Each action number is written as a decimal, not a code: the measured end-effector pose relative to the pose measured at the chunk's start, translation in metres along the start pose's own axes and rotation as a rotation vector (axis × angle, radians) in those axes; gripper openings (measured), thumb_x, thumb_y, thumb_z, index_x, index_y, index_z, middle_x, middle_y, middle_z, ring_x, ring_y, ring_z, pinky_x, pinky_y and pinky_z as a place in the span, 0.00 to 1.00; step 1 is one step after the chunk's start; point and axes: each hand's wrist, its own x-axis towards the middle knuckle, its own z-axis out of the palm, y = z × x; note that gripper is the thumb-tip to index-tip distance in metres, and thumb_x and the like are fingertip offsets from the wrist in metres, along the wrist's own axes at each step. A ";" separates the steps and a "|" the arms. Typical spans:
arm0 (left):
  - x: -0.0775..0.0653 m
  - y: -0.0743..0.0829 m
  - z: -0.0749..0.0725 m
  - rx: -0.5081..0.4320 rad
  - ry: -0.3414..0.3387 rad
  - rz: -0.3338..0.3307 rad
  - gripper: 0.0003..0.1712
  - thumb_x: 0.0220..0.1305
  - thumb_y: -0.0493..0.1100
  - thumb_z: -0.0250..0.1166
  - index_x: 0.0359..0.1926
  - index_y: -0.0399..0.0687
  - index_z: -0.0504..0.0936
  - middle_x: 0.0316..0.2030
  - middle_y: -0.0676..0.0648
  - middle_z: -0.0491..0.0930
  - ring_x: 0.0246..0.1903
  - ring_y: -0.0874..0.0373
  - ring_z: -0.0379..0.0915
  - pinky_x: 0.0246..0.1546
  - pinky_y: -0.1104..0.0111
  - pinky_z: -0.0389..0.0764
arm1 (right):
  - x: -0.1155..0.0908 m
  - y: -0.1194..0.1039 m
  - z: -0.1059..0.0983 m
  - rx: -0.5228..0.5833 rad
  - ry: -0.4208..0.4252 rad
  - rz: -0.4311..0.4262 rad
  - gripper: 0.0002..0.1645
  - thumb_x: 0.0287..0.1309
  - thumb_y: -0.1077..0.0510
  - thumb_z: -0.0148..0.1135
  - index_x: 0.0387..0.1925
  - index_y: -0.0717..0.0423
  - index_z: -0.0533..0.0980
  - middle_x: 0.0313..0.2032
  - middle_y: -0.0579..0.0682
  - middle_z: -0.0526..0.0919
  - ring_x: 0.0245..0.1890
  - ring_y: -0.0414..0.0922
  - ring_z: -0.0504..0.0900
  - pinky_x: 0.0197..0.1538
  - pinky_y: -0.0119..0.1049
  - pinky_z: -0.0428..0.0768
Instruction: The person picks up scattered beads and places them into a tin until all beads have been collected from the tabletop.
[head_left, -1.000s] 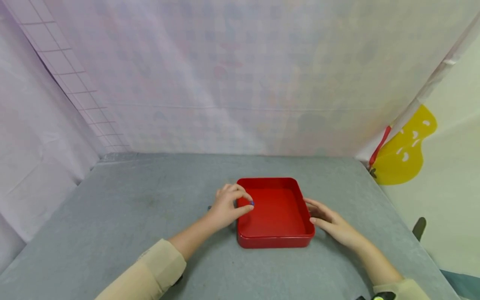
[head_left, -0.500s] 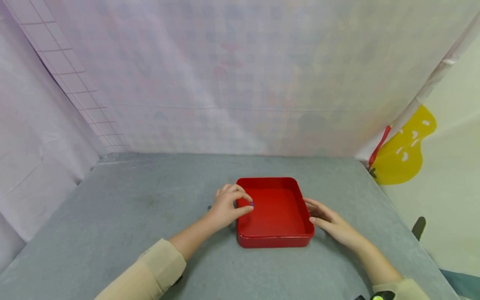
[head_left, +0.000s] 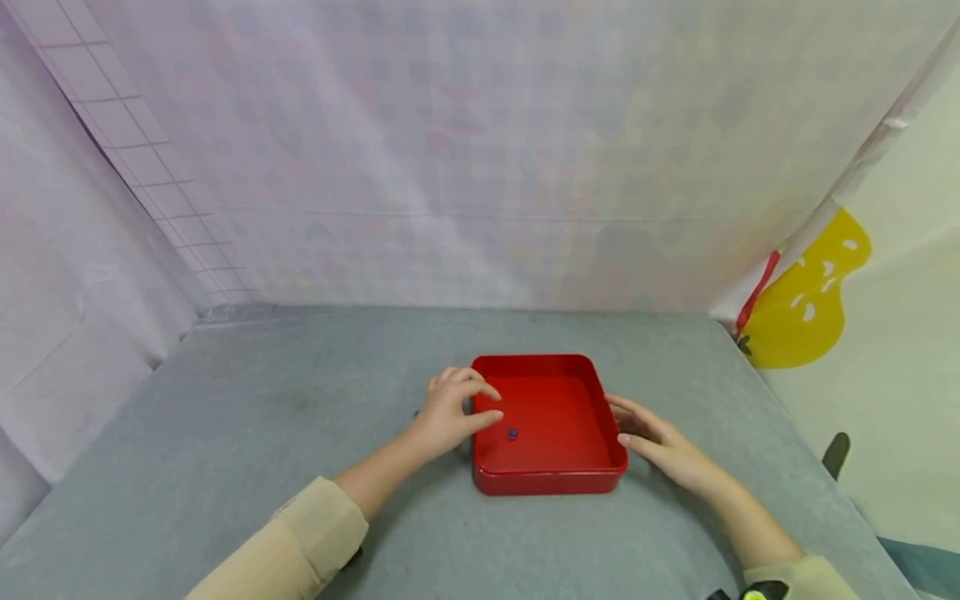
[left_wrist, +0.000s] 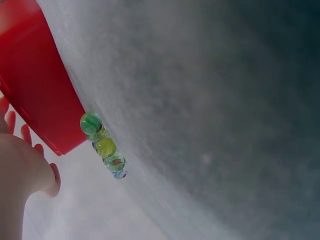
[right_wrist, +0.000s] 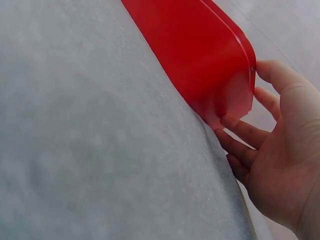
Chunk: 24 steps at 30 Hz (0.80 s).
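A square red tray point(head_left: 550, 425) sits on the grey table. Inside it, near the left front part of its floor, is a small dark blue ball point(head_left: 513, 434), apart from the fingers. My left hand point(head_left: 453, 417) hovers over the tray's left rim, thumb and index finger parted with nothing between them. My right hand point(head_left: 671, 454) touches the tray's right wall with fingers loosely bent; the right wrist view shows thumb and fingertips against it. In the left wrist view several glass marbles point(left_wrist: 105, 147), green, yellow and bluish, lie on the table beside the tray, mostly hidden behind my left hand in the head view.
The grey tabletop point(head_left: 300, 417) stretches to a pale curtain point(head_left: 450, 167) at the back. White cloth point(head_left: 75, 317) hangs at the left. On the right, pale cloth carries a yellow shape point(head_left: 798, 321) beyond the table's edge.
The blue ball has left my left fingertips and now lies on the tray floor. My left thumb and index finger have parted slightly. The right hand and the tray stay in place.
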 end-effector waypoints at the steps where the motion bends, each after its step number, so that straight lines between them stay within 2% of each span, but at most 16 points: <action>1: 0.000 0.000 -0.001 -0.003 0.005 0.008 0.13 0.57 0.45 0.72 0.42 0.47 0.85 0.42 0.55 0.74 0.49 0.57 0.63 0.54 0.52 0.59 | 0.000 0.000 0.000 -0.004 0.002 0.000 0.32 0.68 0.62 0.52 0.71 0.57 0.57 0.61 0.64 0.68 0.54 0.37 0.74 0.51 0.33 0.74; 6: 0.000 -0.001 -0.006 -0.012 0.038 0.041 0.13 0.56 0.43 0.72 0.42 0.45 0.85 0.41 0.53 0.75 0.48 0.55 0.64 0.54 0.50 0.58 | 0.000 0.000 0.000 -0.009 0.005 -0.007 0.32 0.68 0.62 0.52 0.71 0.57 0.58 0.61 0.64 0.69 0.55 0.38 0.74 0.52 0.33 0.73; 13: -0.001 -0.004 -0.013 0.010 0.066 0.055 0.12 0.55 0.43 0.73 0.40 0.45 0.85 0.39 0.55 0.75 0.47 0.55 0.65 0.54 0.50 0.57 | 0.000 -0.001 0.000 -0.001 0.006 -0.008 0.32 0.68 0.62 0.52 0.71 0.57 0.58 0.61 0.64 0.69 0.55 0.38 0.74 0.52 0.32 0.73; 24: -0.011 -0.007 -0.021 -0.015 0.039 0.029 0.13 0.56 0.42 0.72 0.42 0.45 0.84 0.39 0.52 0.76 0.46 0.57 0.65 0.54 0.51 0.57 | -0.001 -0.002 0.000 -0.005 0.007 0.003 0.32 0.68 0.62 0.52 0.71 0.57 0.58 0.61 0.64 0.69 0.55 0.37 0.73 0.52 0.32 0.72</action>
